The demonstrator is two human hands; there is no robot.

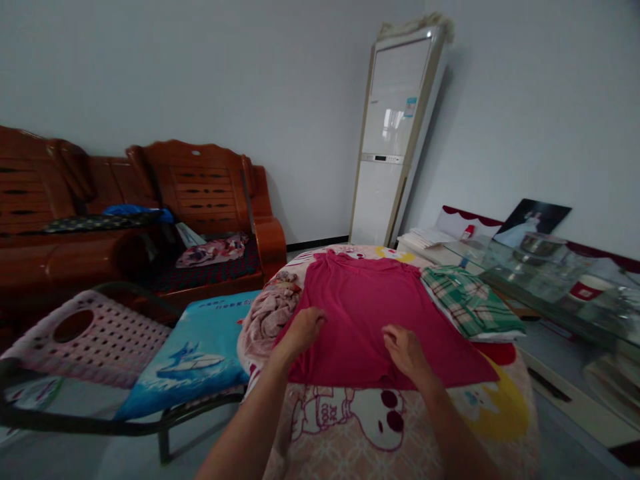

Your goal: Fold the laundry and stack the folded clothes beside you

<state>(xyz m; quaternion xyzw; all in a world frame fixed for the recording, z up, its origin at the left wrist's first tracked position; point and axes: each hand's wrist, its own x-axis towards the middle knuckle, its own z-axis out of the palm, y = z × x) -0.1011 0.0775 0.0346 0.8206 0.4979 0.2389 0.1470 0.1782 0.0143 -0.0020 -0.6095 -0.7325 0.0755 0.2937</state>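
Observation:
A dark pink sleeveless top (360, 300) lies spread flat on a round surface draped with a cartoon-print blanket (345, 447). Over the left part of the top is my left hand (304, 330), its fingers loosely bent. My right hand (404, 348) is above the lower right part, fingers loosely curled. No cloth is visibly lifted by either hand; whether the fingertips touch it, I cannot tell. A crumpled pale pink cloth (273, 310) is left of the top. To the right lies a folded green plaid garment (467, 300).
At left stands a woven chair (95, 340) with a blue cushion (200, 353). Behind it is a wooden sofa (200, 193) with cloths on its seat. A tall air conditioner (390, 140) stands in the corner. A glass-topped cabinet (545, 280) with household items is on the right.

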